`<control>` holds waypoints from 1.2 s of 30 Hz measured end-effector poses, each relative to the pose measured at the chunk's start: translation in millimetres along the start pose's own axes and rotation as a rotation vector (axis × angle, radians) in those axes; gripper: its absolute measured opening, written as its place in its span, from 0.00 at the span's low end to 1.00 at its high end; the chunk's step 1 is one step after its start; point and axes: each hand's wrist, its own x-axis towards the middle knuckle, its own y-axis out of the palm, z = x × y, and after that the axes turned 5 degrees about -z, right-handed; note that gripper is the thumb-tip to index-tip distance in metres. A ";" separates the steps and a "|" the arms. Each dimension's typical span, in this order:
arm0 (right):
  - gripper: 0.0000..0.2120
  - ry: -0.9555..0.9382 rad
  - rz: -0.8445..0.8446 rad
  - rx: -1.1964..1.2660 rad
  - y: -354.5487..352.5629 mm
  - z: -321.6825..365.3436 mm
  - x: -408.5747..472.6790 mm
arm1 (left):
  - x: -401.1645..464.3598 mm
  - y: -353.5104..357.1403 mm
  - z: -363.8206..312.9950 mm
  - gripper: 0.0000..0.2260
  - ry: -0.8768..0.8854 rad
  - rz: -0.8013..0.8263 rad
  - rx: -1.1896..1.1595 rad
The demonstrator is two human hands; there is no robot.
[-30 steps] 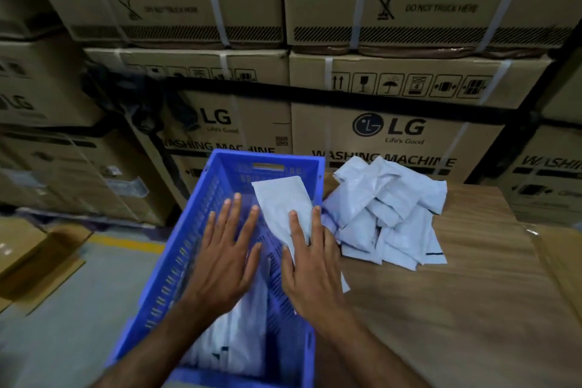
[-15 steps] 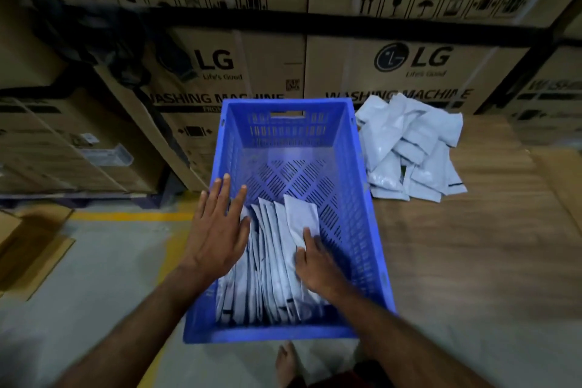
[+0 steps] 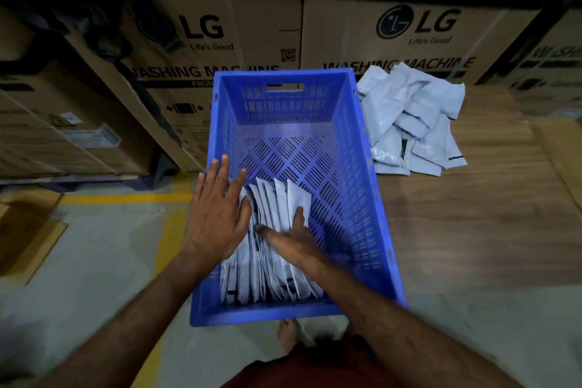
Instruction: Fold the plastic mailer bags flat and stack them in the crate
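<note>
A blue slotted plastic crate point(image 3: 352, 173) sits at the centre of the frame, its right side over the edge of a wood-grain surface point(image 3: 472, 224) and its left side out over the concrete floor point(image 3: 94, 261). Inside, in the near half toward the bottom of the frame, a row of folded white mailer bags point(image 3: 277, 198) stands on edge, packed side by side and leaning slightly.

The left hand point(image 3: 217, 214) lies over the left end of that row at the crate's left wall, fingers point(image 3: 234, 183) straight and spread, gripping nothing. The right hand point(image 3: 289, 239) lies across the right part of the row, its fingers extended flat against the bags (the outline is blurred, so whether any fingertip hooks round a bag edge cannot be told); one fingertip points up along the rightmost bag.

At the upper right, just beside the crate's far right corner, a loose heap of unfolded mailer bags point(image 3: 412, 123) lies on the surface. Cardboard washing-machine cartons point(image 3: 425, 28) fill the top of the frame, and a yellow floor line point(image 3: 126, 198) runs at left.
</note>
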 end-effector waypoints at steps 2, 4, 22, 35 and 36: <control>0.64 -0.015 0.024 0.023 2.5 0.2 -0.2 | 0.6 -1.1 -0.8 0.28 -0.006 0.005 -0.011; 0.63 -0.011 0.027 -0.026 7.4 1.2 0.9 | 0.7 -0.4 -0.7 0.28 -0.010 0.007 -0.013; 0.46 -0.537 -0.384 -0.337 -49.1 -11.6 -37.5 | 5.7 -6.7 -49.2 0.25 0.180 -0.141 -0.070; 0.33 -0.842 -0.940 -0.461 -244.6 -78.5 -3.3 | 84.7 7.3 -225.7 0.28 0.374 -0.173 -0.154; 0.32 -0.841 -0.926 -0.502 -259.2 -82.9 5.4 | 89.8 11.7 -236.6 0.28 0.359 -0.163 -0.144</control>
